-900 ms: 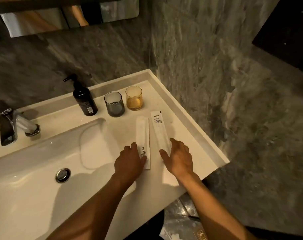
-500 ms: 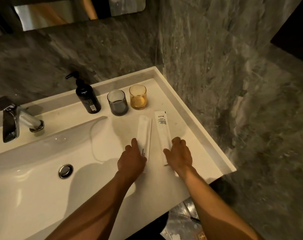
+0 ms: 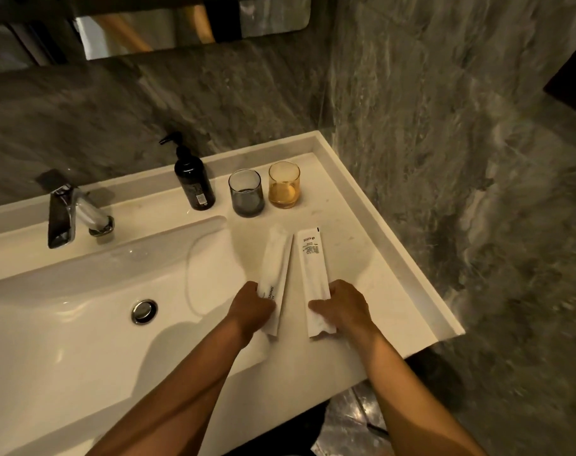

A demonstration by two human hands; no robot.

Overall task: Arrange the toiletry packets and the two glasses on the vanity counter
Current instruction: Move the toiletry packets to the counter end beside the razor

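Two long white toiletry packets lie side by side on the white vanity counter (image 3: 372, 258), to the right of the basin. My left hand (image 3: 252, 309) grips the near end of the left packet (image 3: 275, 268). My right hand (image 3: 344, 306) grips the near end of the right packet (image 3: 313, 268), which has printed text at its far end. The far ends of the packets lean toward each other and almost touch. Behind them, near the back rim, stand a grey glass (image 3: 246, 192) and an amber glass (image 3: 284, 184), close together and upright.
A black pump bottle (image 3: 194, 182) stands left of the grey glass. The basin (image 3: 82, 307) with its drain (image 3: 144, 311) and a chrome tap (image 3: 73, 213) fill the left. Grey marble walls close the back and right. The counter ends at a raised rim (image 3: 411, 281) on the right.
Both hands have closed on the near ends of the packets and drawn them nearer. The packets now lie closer together, their far ends almost touching. The camera has shifted slightly.
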